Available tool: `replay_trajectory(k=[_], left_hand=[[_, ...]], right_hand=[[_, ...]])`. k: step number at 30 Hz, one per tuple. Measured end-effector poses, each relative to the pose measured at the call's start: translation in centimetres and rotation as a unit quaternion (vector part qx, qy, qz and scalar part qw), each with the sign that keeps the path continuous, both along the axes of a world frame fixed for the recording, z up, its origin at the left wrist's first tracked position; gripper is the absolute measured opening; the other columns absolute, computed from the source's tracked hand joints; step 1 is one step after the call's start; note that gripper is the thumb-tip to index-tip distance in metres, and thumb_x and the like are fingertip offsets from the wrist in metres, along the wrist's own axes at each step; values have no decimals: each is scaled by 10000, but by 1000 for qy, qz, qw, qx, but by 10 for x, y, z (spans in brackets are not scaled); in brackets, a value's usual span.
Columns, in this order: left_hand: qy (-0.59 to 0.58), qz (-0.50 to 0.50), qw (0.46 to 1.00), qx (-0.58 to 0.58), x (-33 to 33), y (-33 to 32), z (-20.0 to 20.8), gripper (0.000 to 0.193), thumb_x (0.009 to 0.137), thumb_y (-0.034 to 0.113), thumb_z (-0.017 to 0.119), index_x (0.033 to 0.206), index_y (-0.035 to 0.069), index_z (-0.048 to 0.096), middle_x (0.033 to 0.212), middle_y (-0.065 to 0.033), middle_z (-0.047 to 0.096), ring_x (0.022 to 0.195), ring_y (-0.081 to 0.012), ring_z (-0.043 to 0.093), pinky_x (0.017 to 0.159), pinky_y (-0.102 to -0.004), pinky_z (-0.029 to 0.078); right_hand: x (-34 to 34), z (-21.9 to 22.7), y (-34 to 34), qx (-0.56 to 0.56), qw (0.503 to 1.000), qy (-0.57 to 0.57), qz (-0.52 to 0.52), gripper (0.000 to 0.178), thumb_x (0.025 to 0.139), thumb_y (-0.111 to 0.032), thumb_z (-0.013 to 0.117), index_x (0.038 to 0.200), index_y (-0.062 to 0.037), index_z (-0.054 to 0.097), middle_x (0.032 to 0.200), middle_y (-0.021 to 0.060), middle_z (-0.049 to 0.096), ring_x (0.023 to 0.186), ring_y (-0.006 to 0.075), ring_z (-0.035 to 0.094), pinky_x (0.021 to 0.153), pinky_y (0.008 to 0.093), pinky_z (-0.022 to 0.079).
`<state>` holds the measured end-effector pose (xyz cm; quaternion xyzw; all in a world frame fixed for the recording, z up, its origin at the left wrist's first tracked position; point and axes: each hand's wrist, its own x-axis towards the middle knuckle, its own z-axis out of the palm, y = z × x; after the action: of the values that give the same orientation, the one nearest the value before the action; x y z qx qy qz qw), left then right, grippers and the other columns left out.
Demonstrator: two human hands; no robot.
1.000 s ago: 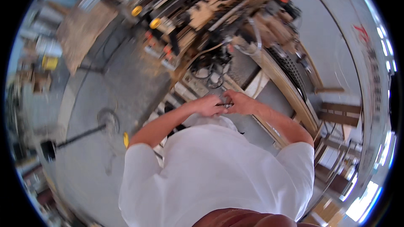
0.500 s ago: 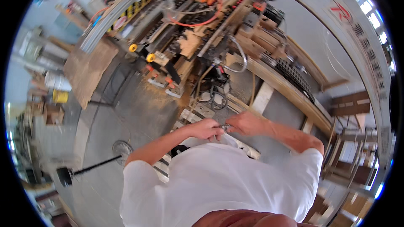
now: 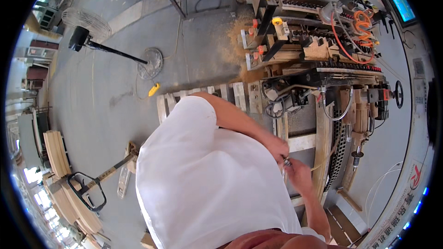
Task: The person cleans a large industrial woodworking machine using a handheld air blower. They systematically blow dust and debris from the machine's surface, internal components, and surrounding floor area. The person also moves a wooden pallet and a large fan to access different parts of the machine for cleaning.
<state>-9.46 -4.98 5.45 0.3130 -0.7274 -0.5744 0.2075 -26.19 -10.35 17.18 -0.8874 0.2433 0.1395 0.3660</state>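
My left hand [image 3: 277, 149] and my right hand [image 3: 300, 176] meet in front of my body. Fingers of both hands are closed around a small shiny metal piece [image 3: 287, 161]. Only a bit of it shows between them, too little to tell its exact kind. Beyond the hands lies a wooden frame with a pale crosspiece [image 3: 302, 143]. A curved metal pipe [image 3: 340, 116] on the machine is a little farther off.
A long machine with an orange coiled hose [image 3: 363, 26] and a lit screen [image 3: 400, 2] stands far right. Slatted pallet wood [image 3: 239, 96] lies ahead. To the left are a floor fan's base [image 3: 150, 63], a pallet-jack handle [image 3: 87, 192] and stacked boards [image 3: 57, 154].
My view has swung round, so the machine now appears farther right and the fan higher up. My hands, still together on the metal piece, appear lower and to the right.
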Motion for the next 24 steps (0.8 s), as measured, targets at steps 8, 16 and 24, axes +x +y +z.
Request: replay_trajectory(k=[8,16,24], left_hand=[[-98,242,936,-236,-54,-62,-94,386,807,368,572,901,-5,602,832,-212,620,822,-406,585,730,-454,465],[-316,421,840,128,201,82,-181,403,813,396,492,856,30,656,919,-208,634,883,-370,602,766,-435,484],[-373,636,597,317,359,290,-257,386,784,354,472,787,15,657,915,-248,610,914,-401,576,809,-466,469]], right_hand=[[-144,-181,-134,-341,883,300,116,197,811,-169,556,984,-76,577,949,137,613,902,299,594,741,432,471],[-105,-300,-133,-218,896,357,-149,369,787,-203,547,1119,-44,533,1131,192,557,1062,333,544,864,446,458],[93,-352,-29,48,992,94,-75,311,716,-193,612,945,18,628,852,201,647,821,336,629,720,380,499]])
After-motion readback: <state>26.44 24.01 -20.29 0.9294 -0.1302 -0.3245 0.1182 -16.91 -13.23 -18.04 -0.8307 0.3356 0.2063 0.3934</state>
